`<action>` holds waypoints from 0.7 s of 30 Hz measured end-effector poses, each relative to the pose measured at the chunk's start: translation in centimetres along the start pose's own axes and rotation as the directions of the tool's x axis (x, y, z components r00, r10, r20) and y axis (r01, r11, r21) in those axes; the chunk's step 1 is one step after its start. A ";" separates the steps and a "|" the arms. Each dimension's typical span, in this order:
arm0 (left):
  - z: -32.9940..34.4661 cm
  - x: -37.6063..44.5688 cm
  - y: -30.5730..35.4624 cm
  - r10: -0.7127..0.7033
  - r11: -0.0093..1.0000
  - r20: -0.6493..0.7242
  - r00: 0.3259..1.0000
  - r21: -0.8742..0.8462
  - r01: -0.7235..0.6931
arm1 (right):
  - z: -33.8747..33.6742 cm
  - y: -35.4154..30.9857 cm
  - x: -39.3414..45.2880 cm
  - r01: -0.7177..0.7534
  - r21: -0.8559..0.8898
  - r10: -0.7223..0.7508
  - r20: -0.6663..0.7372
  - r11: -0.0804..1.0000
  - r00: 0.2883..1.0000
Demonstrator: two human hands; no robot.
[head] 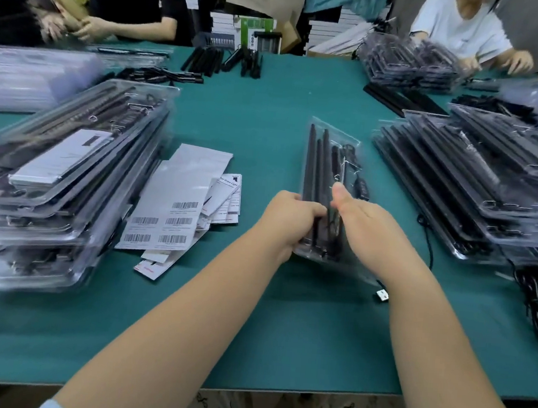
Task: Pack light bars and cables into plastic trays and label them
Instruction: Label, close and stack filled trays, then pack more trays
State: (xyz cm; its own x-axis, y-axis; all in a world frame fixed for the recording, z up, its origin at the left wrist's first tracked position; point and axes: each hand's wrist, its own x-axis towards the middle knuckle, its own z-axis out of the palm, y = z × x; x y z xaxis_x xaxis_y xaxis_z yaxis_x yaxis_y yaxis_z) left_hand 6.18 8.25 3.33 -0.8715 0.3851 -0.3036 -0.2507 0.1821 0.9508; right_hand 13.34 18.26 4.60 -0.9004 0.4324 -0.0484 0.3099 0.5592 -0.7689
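1. A clear plastic tray (332, 163) holding long black light bars (315, 169) and a coiled black cable (350, 160) is in the middle of the green table (267, 123), its near end held between both hands and its far end pointing away from the person.
2. The left hand (287, 219) grips the tray's near left edge, its fingers curled over the bars.
3. The right hand (367, 226) holds the near right side, thumb raised on top of the tray; its fingers are hidden behind the hand, so how they lie cannot be told.
4. A small white plug (382, 295) lies on the table just beside the right forearm, at the end of a thin black lead.
5. To the left of the hands lie loose white barcode label sheets (177, 206), overlapping each other.
6. Further left stands a stack of filled clear trays (53, 187), the top one carrying a white card.
7. To the right stands another stack of filled trays (475, 188).
8. Loose black bars (221, 60) lie at the far side of the table.
9. Other people's hands work along the far edge.
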 end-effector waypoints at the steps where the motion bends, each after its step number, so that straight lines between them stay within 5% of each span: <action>1: -0.8 -0.2 -0.2 0.015 1.000 -0.019 1.000 -0.009 -0.016 | 0.3 -0.3 0.1 0.020 0.002 -0.020 0.022 1.000 1.000; 10: -7.9 -0.9 -1.1 0.138 0.990 -0.161 0.977 0.061 -0.130 | 4.4 -3.3 -0.9 0.200 0.117 -0.220 0.201 0.973 0.955; 15: -7.8 -1.5 -2.2 0.346 0.837 -0.162 0.924 0.498 -0.227 | 3.8 -1.7 -3.1 0.247 -0.132 -0.218 0.201 0.960 0.955; 21: -7.3 -1.8 -3.6 0.419 0.789 -0.175 0.891 0.556 -0.261 | 0.5 3.2 -8.1 0.089 -0.589 -0.065 0.063 0.803 0.996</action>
State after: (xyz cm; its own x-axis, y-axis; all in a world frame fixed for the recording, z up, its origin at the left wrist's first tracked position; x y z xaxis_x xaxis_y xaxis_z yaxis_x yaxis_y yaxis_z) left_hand 5.56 0.33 0.91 -0.9554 0.2607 0.1385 0.2643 0.5462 0.7949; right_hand 21.50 16.14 2.25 -0.9360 0.3499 -0.0387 0.3483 0.9045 -0.2461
